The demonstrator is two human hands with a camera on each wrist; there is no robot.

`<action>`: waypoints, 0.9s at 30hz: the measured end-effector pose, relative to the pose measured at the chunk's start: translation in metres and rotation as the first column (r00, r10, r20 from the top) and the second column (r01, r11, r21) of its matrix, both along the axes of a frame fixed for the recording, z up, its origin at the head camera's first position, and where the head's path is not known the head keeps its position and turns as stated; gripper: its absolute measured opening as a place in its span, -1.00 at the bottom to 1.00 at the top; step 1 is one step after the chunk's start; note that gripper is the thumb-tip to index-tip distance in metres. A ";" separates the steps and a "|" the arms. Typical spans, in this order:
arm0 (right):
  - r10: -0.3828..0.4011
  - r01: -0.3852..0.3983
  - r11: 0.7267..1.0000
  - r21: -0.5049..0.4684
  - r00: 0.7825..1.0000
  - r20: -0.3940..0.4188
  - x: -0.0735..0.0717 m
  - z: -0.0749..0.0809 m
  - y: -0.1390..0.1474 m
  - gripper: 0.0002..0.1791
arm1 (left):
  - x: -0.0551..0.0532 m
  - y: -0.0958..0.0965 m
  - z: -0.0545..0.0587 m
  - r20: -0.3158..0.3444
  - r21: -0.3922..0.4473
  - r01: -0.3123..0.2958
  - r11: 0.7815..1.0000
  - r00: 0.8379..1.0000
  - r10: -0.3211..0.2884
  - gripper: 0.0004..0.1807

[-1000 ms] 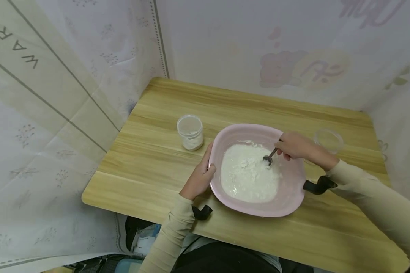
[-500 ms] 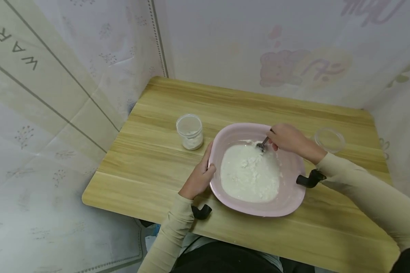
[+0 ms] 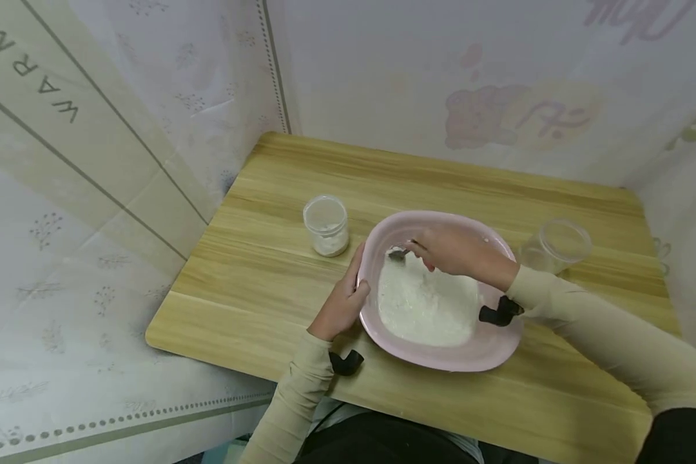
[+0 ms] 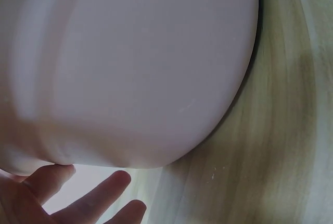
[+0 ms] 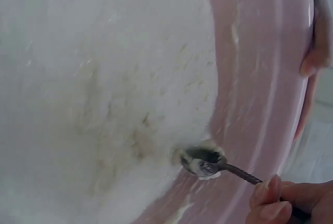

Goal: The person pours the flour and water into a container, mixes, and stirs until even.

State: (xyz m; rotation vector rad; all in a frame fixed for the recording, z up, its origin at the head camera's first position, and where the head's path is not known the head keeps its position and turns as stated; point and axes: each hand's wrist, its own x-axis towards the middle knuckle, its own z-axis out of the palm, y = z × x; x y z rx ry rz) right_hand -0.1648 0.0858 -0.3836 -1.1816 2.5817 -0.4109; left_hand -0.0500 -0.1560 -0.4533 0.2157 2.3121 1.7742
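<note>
A pink basin [image 3: 501, 351] holds a white, milky mixture [image 3: 429, 312] with small lumps on its surface. My left hand [image 3: 341, 301] grips the basin's left rim, thumb at the edge and fingers along the outer wall; the left wrist view shows those fingers [image 4: 99, 195] beside the wall. Reaching across the basin, my right hand [image 3: 449, 251] pinches the handle of a metal spoon [image 3: 398, 254]. In the right wrist view the spoon's bowl [image 5: 203, 161], coated with white paste, sits at the mixture's edge close to the basin wall.
Left of the basin stands a clear jar [image 3: 328, 240] with white powder inside. A clear, see-through container [image 3: 562, 241] is at the right, behind my right forearm. All stand on a wooden table [image 3: 255, 277] enclosed by printed fabric walls.
My right hand has swept the spoon leftward, from the mixture's right part along the far side to the far left. My left hand keeps its hold on the rim.
</note>
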 end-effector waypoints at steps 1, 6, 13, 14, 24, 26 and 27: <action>0.030 -0.030 1.000 0.002 0.999 -0.026 0.003 0.000 -0.001 -0.57 | 0.000 0.001 0.000 0.001 -0.003 -0.002 1.000 1.000 0.002 -0.16; 0.056 -0.055 0.998 0.007 0.993 -0.108 0.010 -0.001 0.000 -0.57 | -0.002 0.004 -0.001 -0.007 -0.016 -0.025 1.000 1.000 0.025 -0.16; -0.079 0.084 0.996 0.037 0.991 -0.107 -0.012 -0.004 0.030 -0.65 | -0.005 0.009 -0.003 -0.001 -0.006 -0.024 1.000 1.000 0.024 -0.16; -0.107 0.110 0.993 0.034 0.992 -0.071 -0.015 -0.003 0.034 -0.68 | -0.004 0.008 -0.003 0.000 -0.005 -0.022 1.000 1.000 0.022 -0.16; -0.229 0.215 0.961 0.174 0.971 0.062 -0.018 0.018 0.071 -0.49 | -0.005 0.008 -0.004 0.015 -0.003 -0.024 1.000 1.000 0.024 -0.17; -0.225 0.196 0.954 0.227 0.968 0.112 -0.015 0.024 0.075 -0.52 | -0.005 0.008 -0.004 0.017 0.000 -0.025 1.000 1.000 0.025 -0.17; -0.221 0.180 0.952 0.248 0.964 0.149 -0.014 0.026 0.076 -0.53 | -0.005 0.007 -0.003 0.017 0.001 -0.025 1.000 1.000 0.025 -0.17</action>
